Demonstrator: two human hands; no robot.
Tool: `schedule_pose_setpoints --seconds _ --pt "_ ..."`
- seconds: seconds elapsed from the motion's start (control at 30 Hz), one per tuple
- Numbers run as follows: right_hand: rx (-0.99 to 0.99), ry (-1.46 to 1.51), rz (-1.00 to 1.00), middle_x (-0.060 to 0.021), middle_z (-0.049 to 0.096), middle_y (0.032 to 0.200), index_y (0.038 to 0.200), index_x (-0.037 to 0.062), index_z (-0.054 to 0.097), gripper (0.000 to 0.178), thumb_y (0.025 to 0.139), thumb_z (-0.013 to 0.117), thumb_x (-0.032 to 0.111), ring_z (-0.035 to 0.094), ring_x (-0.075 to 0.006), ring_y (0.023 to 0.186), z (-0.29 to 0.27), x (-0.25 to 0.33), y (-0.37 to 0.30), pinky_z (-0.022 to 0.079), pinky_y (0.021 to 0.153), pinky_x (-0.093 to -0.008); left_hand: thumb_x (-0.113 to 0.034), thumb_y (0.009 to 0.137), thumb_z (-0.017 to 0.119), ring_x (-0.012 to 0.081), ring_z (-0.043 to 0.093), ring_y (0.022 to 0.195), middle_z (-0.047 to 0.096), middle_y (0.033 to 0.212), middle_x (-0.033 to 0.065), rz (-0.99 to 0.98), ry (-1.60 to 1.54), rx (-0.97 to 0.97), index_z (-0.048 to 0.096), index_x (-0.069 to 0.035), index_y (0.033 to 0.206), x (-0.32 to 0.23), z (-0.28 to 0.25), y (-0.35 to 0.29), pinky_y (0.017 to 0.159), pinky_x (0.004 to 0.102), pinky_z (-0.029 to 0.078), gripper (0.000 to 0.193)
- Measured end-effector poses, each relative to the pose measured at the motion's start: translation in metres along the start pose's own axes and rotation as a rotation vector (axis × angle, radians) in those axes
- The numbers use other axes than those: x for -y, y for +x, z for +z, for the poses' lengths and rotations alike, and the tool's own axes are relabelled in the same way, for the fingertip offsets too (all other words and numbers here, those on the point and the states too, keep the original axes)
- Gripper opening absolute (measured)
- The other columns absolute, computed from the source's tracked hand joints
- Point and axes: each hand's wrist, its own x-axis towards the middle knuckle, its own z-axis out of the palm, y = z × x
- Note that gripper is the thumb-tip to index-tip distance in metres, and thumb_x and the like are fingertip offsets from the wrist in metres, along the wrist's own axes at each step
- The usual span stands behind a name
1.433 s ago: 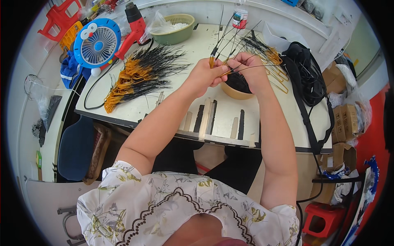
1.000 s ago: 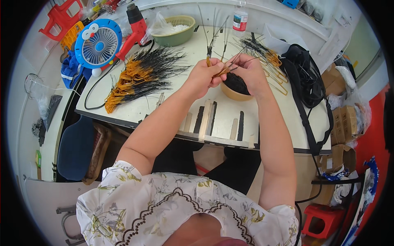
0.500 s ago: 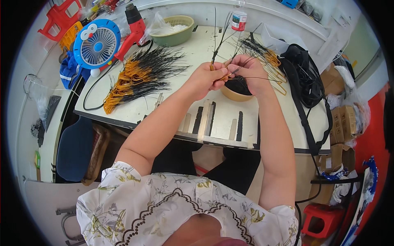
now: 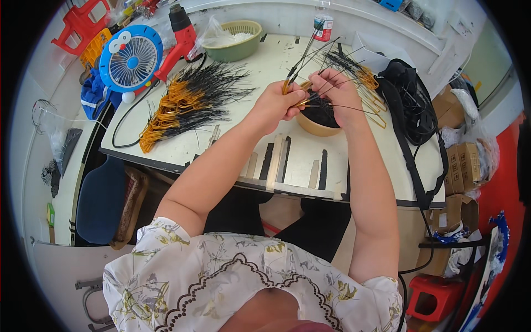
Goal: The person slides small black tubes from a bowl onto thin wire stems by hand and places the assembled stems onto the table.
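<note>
My left hand (image 4: 282,103) is closed on a few thin wires (image 4: 299,65) with yellow-orange sections and long black ends that fan up and to the right. Close beside it, my right hand (image 4: 338,93) has its thumb and fingertips pinched together among the black strands; what they grip is too small to make out. Under both hands sits a tan bowl (image 4: 318,130) filled with small black pieces (image 4: 322,113). Left of my hands lies a large pile of orange-and-black wires (image 4: 191,99). A smaller bunch of similar wires (image 4: 365,78) rests beyond my right hand.
A blue fan (image 4: 133,60), a red heat gun (image 4: 180,44) and a green basket (image 4: 235,47) stand at the back left. A bottle (image 4: 322,25) stands at the back. At right, a black bag (image 4: 406,102) with straps lies on the table (image 4: 249,119).
My right fingers have lifted slightly and drawn apart from my left fingertips. The wires in my left hand now lean and spread further right.
</note>
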Motion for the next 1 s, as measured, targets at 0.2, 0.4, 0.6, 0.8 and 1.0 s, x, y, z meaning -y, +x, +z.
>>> schedule_pose_setpoints --seconds 0.2,0.4,0.6,0.8,1.0 --pt "0.057 0.005 -0.061 0.0001 0.062 0.077 0.085 0.0059 0.061 0.006 0.082 0.066 0.008 0.055 -0.0061 0.069 -0.007 -0.001 0.000 0.041 0.062 -0.0191 -0.010 0.091 0.054 0.0049 0.040 0.047 0.054 0.070 0.0040 -0.006 -0.030 0.025 0.053 -0.004 0.083 0.000 0.001 0.001 0.042 0.0197 0.027 0.010" --pt "0.108 -0.002 -0.034 -0.0014 0.063 0.077 0.084 0.0059 0.060 0.007 0.082 0.067 0.007 0.058 -0.0069 0.072 -0.005 0.001 -0.001 0.042 0.063 -0.0191 -0.010 0.091 0.054 0.0052 0.040 0.046 0.053 0.069 0.0033 0.009 -0.043 0.000 0.052 -0.005 0.083 0.001 -0.001 0.001 0.042 0.0201 0.026 0.010" --pt "0.118 -0.020 -0.022 -0.0009 0.063 0.076 0.083 0.0061 0.059 0.008 0.082 0.067 0.007 0.057 -0.0065 0.071 -0.012 -0.004 0.000 0.042 0.062 -0.0187 -0.010 0.091 0.054 0.0053 0.040 0.046 0.053 0.067 0.0026 0.005 -0.001 0.003 0.053 -0.004 0.084 0.001 0.002 0.002 0.041 0.0201 0.026 0.009" --pt "0.086 0.101 -0.009 -0.0007 0.062 0.076 0.081 0.0061 0.060 0.007 0.082 0.066 0.005 0.054 -0.0056 0.067 0.000 0.001 -0.002 0.042 0.062 -0.0191 -0.010 0.091 0.054 0.0057 0.040 0.046 0.053 0.067 0.0026 0.007 -0.009 -0.016 0.054 -0.003 0.085 -0.001 -0.001 0.000 0.041 0.0200 0.026 0.009" --pt "0.106 0.057 0.023 -0.0001 0.062 0.076 0.081 0.0060 0.061 0.006 0.082 0.066 0.005 0.054 -0.0056 0.067 -0.015 -0.009 0.002 0.041 0.061 -0.0187 -0.011 0.090 0.055 0.0053 0.041 0.045 0.054 0.066 0.0032 0.016 0.036 -0.014 0.056 -0.002 0.084 0.001 0.001 0.001 0.040 0.0196 0.027 0.010"
